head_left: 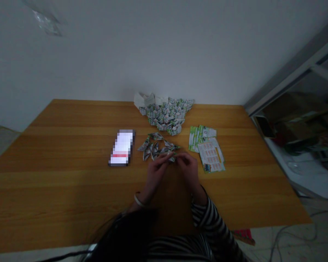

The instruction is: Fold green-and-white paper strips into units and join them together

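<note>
My left hand and my right hand meet over the middle of the wooden table, fingertips pinched together. Between them is a small folded paper piece, mostly hidden by the fingers. Just beyond my hands lie several folded paper pieces, printed in grey, white and green, in a loose cluster. To the right of my right hand is a small stack of printed paper sheets, green and white with a grid pattern.
A large heap of folded paper pieces sits at the table's back edge by the wall, with crumpled white paper at its left. A phone with a lit screen lies left of my hands. A shelf unit stands at the right.
</note>
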A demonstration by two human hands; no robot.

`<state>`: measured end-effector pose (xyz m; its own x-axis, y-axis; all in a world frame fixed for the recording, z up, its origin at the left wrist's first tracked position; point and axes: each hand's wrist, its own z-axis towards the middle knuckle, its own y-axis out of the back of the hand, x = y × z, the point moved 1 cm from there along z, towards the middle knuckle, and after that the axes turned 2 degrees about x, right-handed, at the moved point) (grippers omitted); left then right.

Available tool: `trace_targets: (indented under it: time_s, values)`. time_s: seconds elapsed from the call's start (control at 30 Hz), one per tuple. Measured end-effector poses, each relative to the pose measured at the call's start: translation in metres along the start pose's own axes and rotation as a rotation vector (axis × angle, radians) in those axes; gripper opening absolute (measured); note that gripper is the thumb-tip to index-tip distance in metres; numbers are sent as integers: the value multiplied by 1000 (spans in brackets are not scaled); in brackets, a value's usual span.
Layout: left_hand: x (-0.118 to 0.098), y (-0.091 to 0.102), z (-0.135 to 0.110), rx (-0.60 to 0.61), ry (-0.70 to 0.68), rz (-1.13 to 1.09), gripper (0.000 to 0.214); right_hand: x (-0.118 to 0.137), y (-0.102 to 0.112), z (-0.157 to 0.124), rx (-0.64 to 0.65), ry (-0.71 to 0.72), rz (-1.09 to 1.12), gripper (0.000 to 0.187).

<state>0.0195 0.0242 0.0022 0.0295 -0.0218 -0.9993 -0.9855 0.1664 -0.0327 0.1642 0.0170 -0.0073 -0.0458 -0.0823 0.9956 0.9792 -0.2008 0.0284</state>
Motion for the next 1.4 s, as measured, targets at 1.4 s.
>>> trace_targets:
  time_s: [1.4]
  values:
    - [-6,4,10,-90,-167,310,11,6,-8,-4,153,-104,-29,20]
